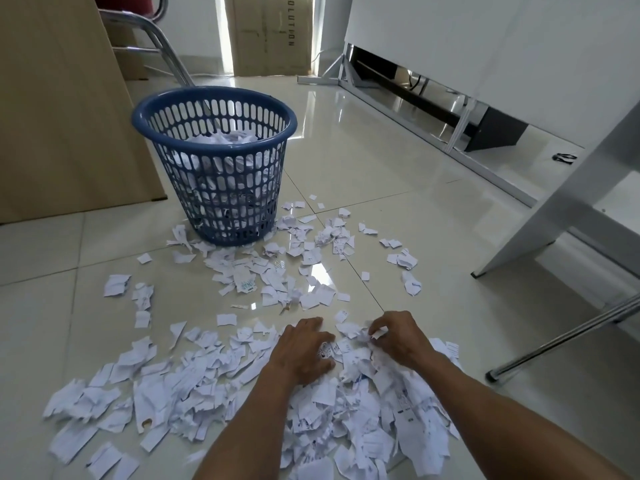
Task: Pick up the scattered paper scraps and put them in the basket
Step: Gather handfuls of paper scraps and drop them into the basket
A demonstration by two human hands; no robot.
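From the head camera, scraps (173, 386) litter the floor (450, 306) from the basket (214, 93) (part-filled with paper) down to the near edge. The left hand (304, 348) lies on the pile, fingers loosely spread, gripping nothing. Beside it, the right hand (398, 337) pinches a few scraps in curled fingers.

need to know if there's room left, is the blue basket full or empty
Partly full: white scraps show through slots in the basket, stopping below its rim.
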